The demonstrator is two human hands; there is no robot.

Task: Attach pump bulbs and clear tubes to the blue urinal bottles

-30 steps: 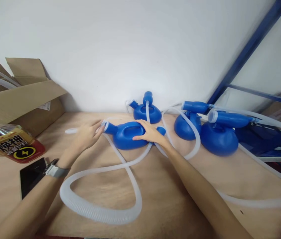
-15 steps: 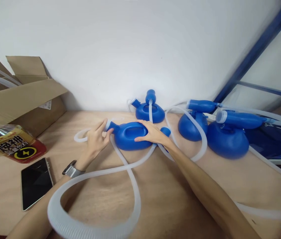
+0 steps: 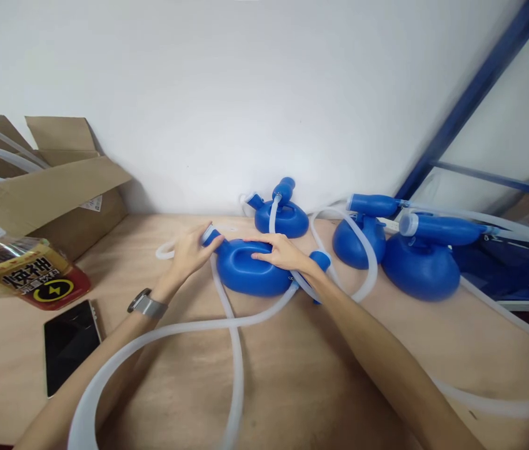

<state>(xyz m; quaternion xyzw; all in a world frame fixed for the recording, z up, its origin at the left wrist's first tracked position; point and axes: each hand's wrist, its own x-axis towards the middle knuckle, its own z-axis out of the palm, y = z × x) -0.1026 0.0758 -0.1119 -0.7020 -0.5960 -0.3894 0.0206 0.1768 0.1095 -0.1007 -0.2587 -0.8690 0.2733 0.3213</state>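
A blue plastic urinal bottle [image 3: 251,282] rests on the wooden table, its neck pointing up to the left. My left hand [image 3: 190,252] is closed around the pale cap and neck [image 3: 212,237], thumb in front. Across the top of the body lies my right hand [image 3: 284,252], gripping it at the handle opening, with some fingers hidden behind. A translucent ribbed hose [image 3: 189,327] loops over the table in front of the bottle. Beside my right wrist shows a blue funnel-shaped end piece [image 3: 319,260], partly covered by the arm.
Other blue bottles with hoses stand behind [image 3: 287,222] and to the right [image 3: 419,269]. On the left are an open cardboard box [image 3: 58,194] with hoses, a drink bottle [image 3: 34,269] and a phone [image 3: 71,344]. A blue metal frame [image 3: 475,100] rises at right.
The bottle has tilted or turned slightly towards me, with both hands still on it. The front hose loop has shifted downward, partly out of view. The camera view has moved slightly.
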